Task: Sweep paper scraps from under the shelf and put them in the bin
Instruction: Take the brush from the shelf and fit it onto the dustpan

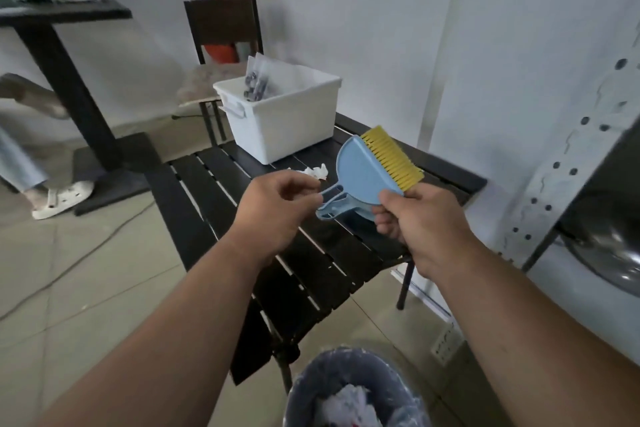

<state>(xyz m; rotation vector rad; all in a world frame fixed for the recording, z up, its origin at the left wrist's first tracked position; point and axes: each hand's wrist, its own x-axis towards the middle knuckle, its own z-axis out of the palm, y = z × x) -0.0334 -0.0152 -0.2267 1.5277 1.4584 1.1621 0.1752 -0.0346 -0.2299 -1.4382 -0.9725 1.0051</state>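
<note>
My right hand [420, 222] grips a small light-blue dustpan [363, 172] with a yellow-bristled brush [393, 158] nested against it, held up above the black slatted table [242, 218]. My left hand [273, 208] pinches the blue handle end [327, 204] of the set with its fingertips. A few white paper scraps [317, 170] lie on the table just beyond my left hand. The bin [349, 392], lined with a bluish bag and holding crumpled white paper, stands on the floor at the bottom of the view.
A white plastic tub [280, 121] with packets inside sits at the table's far end. A chair [221, 42] and a black pedestal table [69, 80] stand behind; a person's sandalled foot [62, 198] is at left. A perforated metal shelf post [571, 163] rises at right.
</note>
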